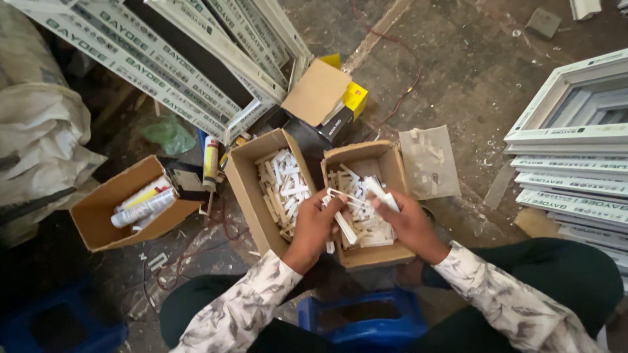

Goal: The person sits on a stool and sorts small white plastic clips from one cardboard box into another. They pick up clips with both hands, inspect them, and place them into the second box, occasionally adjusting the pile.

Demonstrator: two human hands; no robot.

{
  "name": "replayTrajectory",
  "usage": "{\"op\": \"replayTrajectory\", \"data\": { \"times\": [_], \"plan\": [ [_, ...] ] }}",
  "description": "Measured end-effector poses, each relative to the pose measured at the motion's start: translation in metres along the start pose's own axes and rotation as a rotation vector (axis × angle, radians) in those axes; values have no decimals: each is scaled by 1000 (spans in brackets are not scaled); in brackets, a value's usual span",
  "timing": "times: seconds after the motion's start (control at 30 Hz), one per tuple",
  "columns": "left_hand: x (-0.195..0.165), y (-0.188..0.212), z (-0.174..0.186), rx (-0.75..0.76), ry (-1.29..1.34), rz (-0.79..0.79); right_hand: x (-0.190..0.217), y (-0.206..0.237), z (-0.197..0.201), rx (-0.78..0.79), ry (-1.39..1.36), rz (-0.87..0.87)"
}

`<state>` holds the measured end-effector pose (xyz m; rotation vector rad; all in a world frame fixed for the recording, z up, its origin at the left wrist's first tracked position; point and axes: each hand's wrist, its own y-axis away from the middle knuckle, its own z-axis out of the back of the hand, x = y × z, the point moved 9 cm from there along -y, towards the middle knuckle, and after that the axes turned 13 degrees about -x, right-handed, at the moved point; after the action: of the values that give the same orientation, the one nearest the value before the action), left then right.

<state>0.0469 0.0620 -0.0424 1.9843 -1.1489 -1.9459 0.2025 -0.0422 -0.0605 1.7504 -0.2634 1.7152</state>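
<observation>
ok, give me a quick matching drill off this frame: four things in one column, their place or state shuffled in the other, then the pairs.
Things:
1. left hand
2. right hand
3. sealant tubes
4. blue stool

Places or states:
A. lying in the open cardboard box at far left
B. between the person's knees, below the boxes
C. holding a white strip at the near-left edge of the right-hand box
D. gripping white plastic pieces over that box

Pairs: 1-C, 2-D, 3-A, 4-B
</observation>
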Motion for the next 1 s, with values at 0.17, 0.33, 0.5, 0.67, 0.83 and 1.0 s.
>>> {"op": "replayTrajectory", "data": {
  "times": [0.17, 0.33, 0.5, 0.67, 0.83, 1.0],
  "plan": [
    [-5, -6, 9, -20, 71, -30, -10, 5, 8, 5, -119, -245],
    [-8, -2, 5, 6, 108, -4, 42, 9, 8, -66, 65, 95],
    [-10, 2, 4, 8, 58, -15, 82, 19, 7, -205, 388, 436],
    [-8, 1, 5, 1, 74, -1, 85, 24, 6, -220, 366, 445],
    [2, 2, 1, -3, 28, 65, 97, 35, 4, -262, 432, 638],
    [4, 4, -4, 16, -108, -21, 88, 39, 3, -296, 436, 611]
  ]
}}
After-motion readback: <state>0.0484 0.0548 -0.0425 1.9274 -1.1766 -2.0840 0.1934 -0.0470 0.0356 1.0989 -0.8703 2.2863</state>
